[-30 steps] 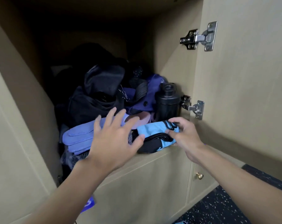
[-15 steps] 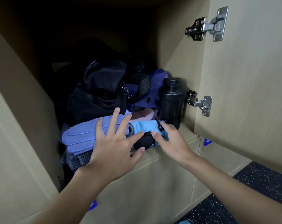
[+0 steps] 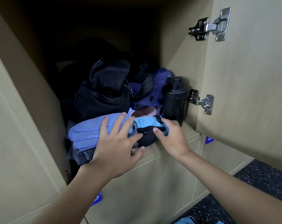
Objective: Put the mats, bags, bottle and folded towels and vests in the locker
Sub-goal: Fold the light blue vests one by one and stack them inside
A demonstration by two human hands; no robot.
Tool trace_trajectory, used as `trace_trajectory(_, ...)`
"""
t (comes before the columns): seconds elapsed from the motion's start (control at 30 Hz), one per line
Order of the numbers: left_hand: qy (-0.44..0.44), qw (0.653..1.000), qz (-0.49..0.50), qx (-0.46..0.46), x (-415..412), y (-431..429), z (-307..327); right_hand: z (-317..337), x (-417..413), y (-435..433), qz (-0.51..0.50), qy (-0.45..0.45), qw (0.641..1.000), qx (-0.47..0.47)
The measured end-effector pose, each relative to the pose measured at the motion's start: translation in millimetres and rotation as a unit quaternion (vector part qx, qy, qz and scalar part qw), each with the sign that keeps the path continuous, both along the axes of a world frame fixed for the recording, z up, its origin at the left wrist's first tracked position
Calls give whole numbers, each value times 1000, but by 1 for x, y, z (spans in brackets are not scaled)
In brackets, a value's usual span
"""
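Both grips have gone deeper into the locker (image 3: 177, 50) since a second ago, and the folded vest (image 3: 145, 125), light blue with black, has slid inward with them, closer to the towels. It lies at the locker's front, under the right grip (image 3: 172, 138), whose thumb and curled fingers pinch its right end. Left of this one, the left grip (image 3: 116, 143) lies flat on the folded towels (image 3: 85, 133), fingers straight and spread. I think it keeps the pile from tipping out while the vest is squeezed in beside it. Just behind the right grip the black bottle (image 3: 174, 101) stands upright. Behind the left grip sit the bags (image 3: 103, 97).
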State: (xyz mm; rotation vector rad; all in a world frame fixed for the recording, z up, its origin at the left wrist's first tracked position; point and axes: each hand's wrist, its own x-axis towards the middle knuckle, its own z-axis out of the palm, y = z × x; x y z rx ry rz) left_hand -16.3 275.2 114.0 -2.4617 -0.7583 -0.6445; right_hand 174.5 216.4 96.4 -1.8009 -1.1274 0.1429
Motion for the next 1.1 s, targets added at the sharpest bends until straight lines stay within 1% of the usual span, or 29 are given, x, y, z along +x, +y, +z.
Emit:
trace_trajectory(0.17,-15,1000,-6,-10,2,1,1,1,-1,1,2,-22,999,-30)
trace_trajectory(0.37,-43,997,-22,-67,1,-5,12,3,-6,-23,15,-11,1000,-15)
trace_trajectory(0.53,-53,991,-110,-63,-4,-31,27,-3,-16,-61,-5,-8,1000,-21)
trace_trajectory(0.6,-49,984,-150,-81,-7,-46,27,-8,-21,-82,-19,-5,999,-35)
trace_trajectory(0.67,-49,973,-188,-125,-9,-62,20,-18,-28,-107,-32,7,998,-48)
trace_trajectory(0.73,-24,955,-213,-204,-7,-82,7,-33,-36,-134,-53,23,996,-68)
trace_trajectory(0.83,52,929,-221,-294,3,-106,-32,-65,-47,-177,-71,47,990,-110)
trace_trajectory(0.97,106,900,-214,-366,12,-133,-99,-121,-65,-234,-102,68,978,-170)
trace_trajectory(1.1,159,880,-188,-407,9,-153,-168,-189,-78,-282,-135,89,957,-240)
